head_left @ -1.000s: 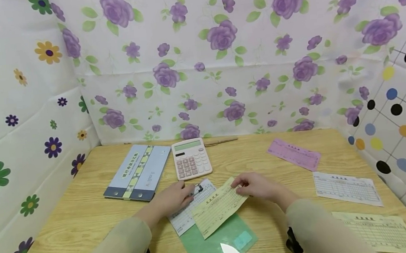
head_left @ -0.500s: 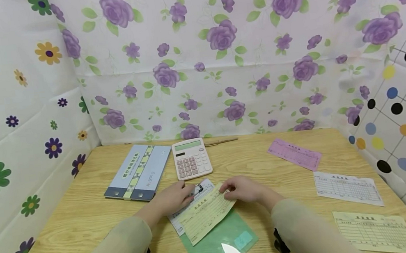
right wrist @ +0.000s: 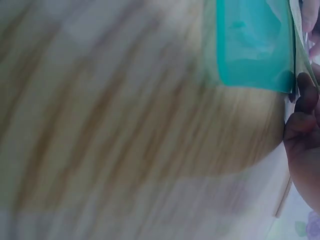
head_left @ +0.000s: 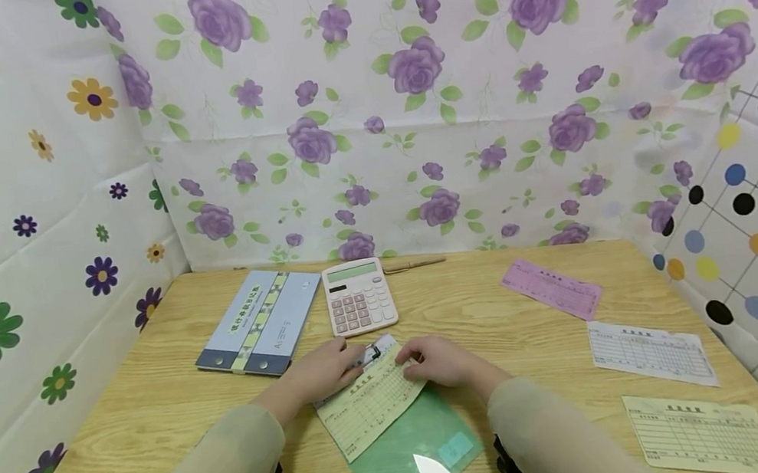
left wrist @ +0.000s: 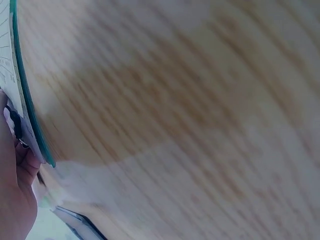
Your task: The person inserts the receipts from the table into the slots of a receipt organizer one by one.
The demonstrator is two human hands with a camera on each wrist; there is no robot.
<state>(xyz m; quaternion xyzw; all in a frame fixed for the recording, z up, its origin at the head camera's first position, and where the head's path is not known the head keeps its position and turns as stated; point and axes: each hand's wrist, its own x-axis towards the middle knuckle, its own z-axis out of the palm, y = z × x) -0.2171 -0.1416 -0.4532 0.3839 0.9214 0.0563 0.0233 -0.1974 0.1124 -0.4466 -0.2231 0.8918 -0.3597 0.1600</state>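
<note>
A green clipboard (head_left: 412, 456) lies at the front middle of the table, with a white form under its black metal clip (head_left: 372, 354). My left hand (head_left: 324, 371) grips the clip end of the board; in the left wrist view, fingers curl at the clip beside the board's green edge. Between thumb and fingers, my right hand (head_left: 437, 360) pinches the upper right corner of a yellow form (head_left: 372, 407). This form overlaps most of the white form, its upper left edge close to the clip. The right wrist view shows the board's translucent green corner (right wrist: 257, 47) beside the right hand.
Behind the hands are a blue account book (head_left: 259, 322), a pink calculator (head_left: 360, 296) and a brown pen (head_left: 413, 265). To the right lie a pink form (head_left: 552, 287), a white form (head_left: 651, 353) and another yellow form (head_left: 706, 432). Patterned cloth walls surround the table.
My right hand has moved left with the yellow form, which now covers more of the white form and sits nearer the clip. The left hand has stayed at the clip.
</note>
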